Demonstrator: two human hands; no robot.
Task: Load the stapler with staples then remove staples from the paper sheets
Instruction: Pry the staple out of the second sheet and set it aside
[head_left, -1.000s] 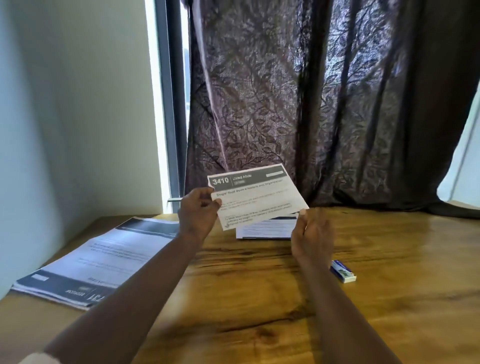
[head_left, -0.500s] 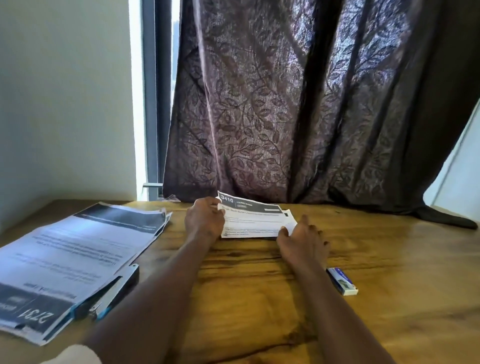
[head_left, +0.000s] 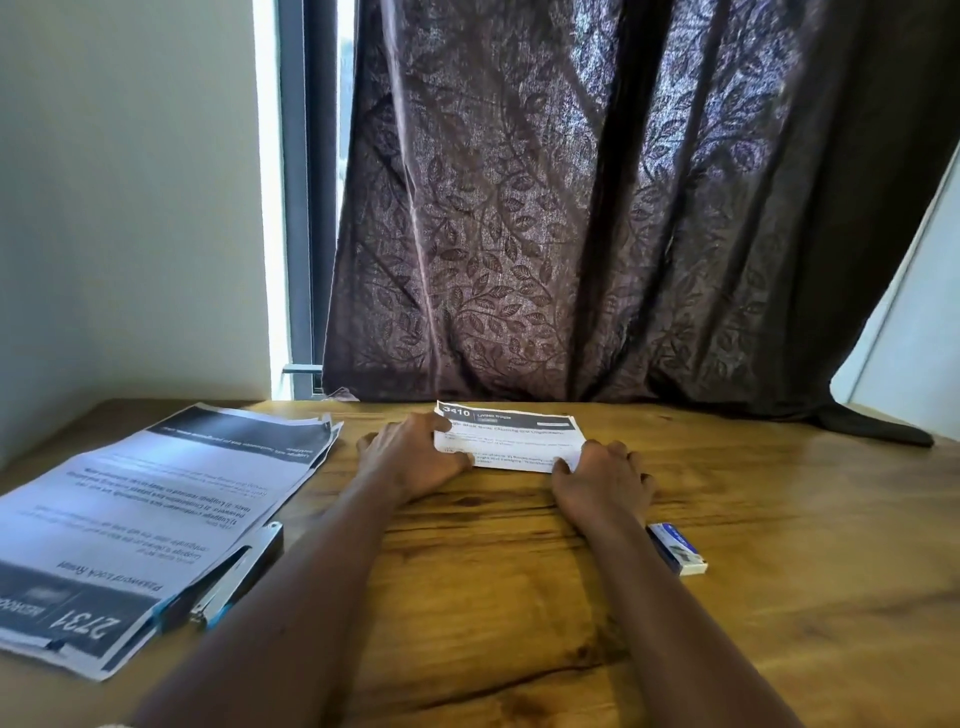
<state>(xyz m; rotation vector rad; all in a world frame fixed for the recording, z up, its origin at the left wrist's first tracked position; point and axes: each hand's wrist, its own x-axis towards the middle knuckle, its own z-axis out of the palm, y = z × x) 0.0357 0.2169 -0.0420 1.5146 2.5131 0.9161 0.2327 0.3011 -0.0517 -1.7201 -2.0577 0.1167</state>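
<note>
Landmark: folded paper sheets (head_left: 511, 436) headed "3410", lying flat at the far middle of the wooden table (head_left: 779, 545), just in front of the dark leaf-patterned curtain (head_left: 571, 208).
Left hand (head_left: 413, 457): on the sheets' left edge, thumb on top of the paper, fingers curled at the edge; clamped on the sheets.
Right hand (head_left: 602, 480): at the sheets' near right corner, fingertips on the paper, palm on the table; whether it pinches the corner or only presses it, cannot tell.
Surroundings: larger paper stack (head_left: 156, 519) headed "2731", well left of the sheets, reaching the table's left edge.
Stapler (head_left: 236, 577): left and nearer than the sheets, partly tucked under the stack's right edge.
Staple box (head_left: 677, 548): nearer and right of the sheets, just beside the right forearm.
Change: a second ago the sheets were raised off the table in the left hand; now they lie down flat.
Open room: bare wood nearer than the sheets between the forearms, and right of the sheets to the table edge.
</note>
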